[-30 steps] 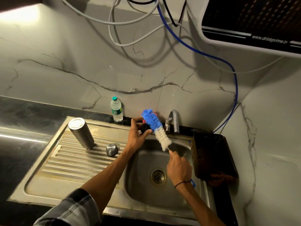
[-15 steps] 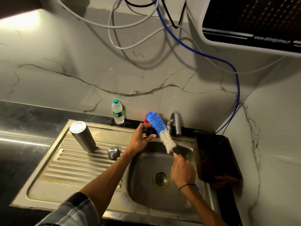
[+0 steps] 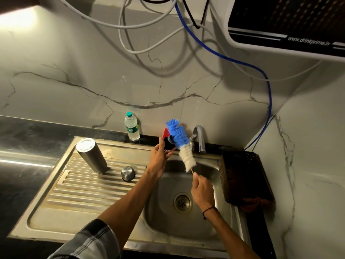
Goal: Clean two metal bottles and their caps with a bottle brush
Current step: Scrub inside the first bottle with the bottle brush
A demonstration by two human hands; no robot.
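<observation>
My left hand (image 3: 160,157) holds a small dark cap (image 3: 169,143) over the back edge of the sink basin. My right hand (image 3: 202,189) grips the thin handle of a bottle brush (image 3: 182,146) with blue bristles at the tip and white ones below. The blue bristles lie against the cap. A metal bottle (image 3: 91,156) stands upside down on the ribbed drainboard (image 3: 84,186). A round metal cap (image 3: 128,173) sits beside it on the drainboard.
A tap (image 3: 198,137) rises behind the basin (image 3: 168,221), next to the brush. A small plastic water bottle (image 3: 132,129) stands at the wall. A dark basket (image 3: 242,176) sits right of the sink. A red item (image 3: 165,132) shows behind the cap. Cables hang overhead.
Both hands with the cap and brush stay together over the sink's back edge; the brush has slid slightly along the cap. The bottle and metal cap on the drainboard have not moved.
</observation>
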